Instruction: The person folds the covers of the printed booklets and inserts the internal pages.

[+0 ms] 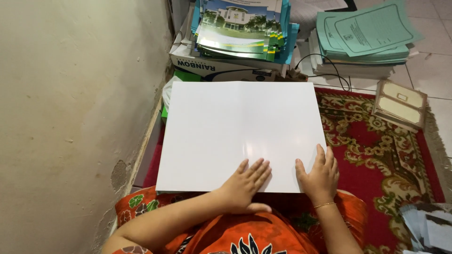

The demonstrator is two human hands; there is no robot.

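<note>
While both hands lie flat on the near edge of the white sheet (240,134), nothing is actually gripped. Left hand (245,184): fingers spread wide, palm down near the bottom middle, thumb tucked under the edge. Right hand (319,175): fingers loosely together, pressed flat at the bottom right corner. The sheet sits on the lap and reaches out over the red patterned rug (376,141), far edge just short of the cardboard box (221,68) carrying the stack of printed booklets (242,28).

Risks as I see them:
- Glossy face, so palms may leave smudges or slip.
- Far half looks unsupported; uneven pressure could kink it.
- A push forward would jam the far edge into the box.
- Black cable (329,68) sits near the far right corner, a possible snag.
</note>
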